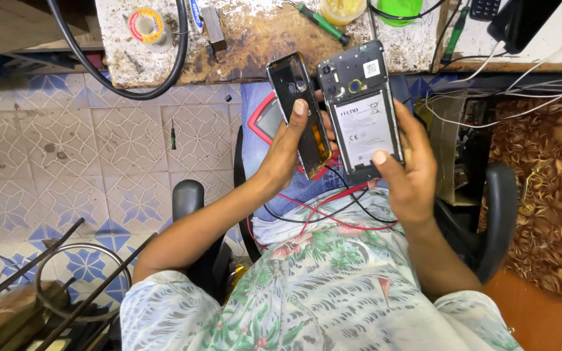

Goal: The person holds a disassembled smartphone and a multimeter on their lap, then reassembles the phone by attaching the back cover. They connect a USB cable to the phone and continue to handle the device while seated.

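Phone body (362, 117), back off and battery showing, sits gripped in the right hand (411, 175); the left hand (287, 153) grips what looks like its removed back cover (297, 104). Judging by this, 2 parts are separated mid-disassembly, and the next move calls for steady holds above the lap.

1 opened phone (362, 117), 1 back cover (300, 110) just left of it, 2 screwdrivers (323, 23) above on bench, 1 solder spool (146, 26) far left.
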